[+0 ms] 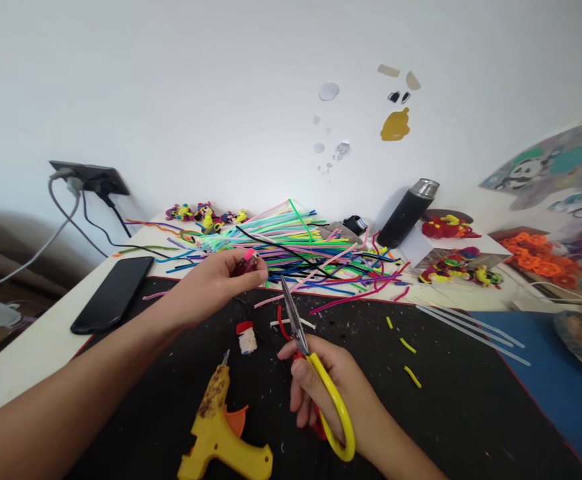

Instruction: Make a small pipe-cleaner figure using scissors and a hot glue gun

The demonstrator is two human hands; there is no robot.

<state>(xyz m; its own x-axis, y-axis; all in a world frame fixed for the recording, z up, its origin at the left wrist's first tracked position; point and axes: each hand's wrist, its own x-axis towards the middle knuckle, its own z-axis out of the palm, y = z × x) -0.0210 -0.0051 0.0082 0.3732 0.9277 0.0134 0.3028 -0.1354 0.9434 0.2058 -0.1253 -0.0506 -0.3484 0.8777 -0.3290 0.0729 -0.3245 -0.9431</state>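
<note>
My left hand [215,277] is closed, with thumb and fingers pinching a small pink and dark red piece [249,257] whose kind I cannot make out. My right hand [338,383] grips a pair of scissors [333,400] with yellow and red handles. Their blades point up toward the left hand without touching it and look close together. Below the left hand lies a small white bundle with a red top [247,338]. A yellow glue gun [228,430] rests nearer to me, its nozzle pointing away. Short red and white pipe cleaner pieces [283,323] lie beside the scissor blades.
A heap of coloured pipe cleaners [291,243] covers the table's back. A phone [113,293] lies left; a black flask [408,213] stands back right. Yellow pipe cleaner bits [411,377] and clear glue sticks [475,333] lie right. Cables run from a wall socket [91,177].
</note>
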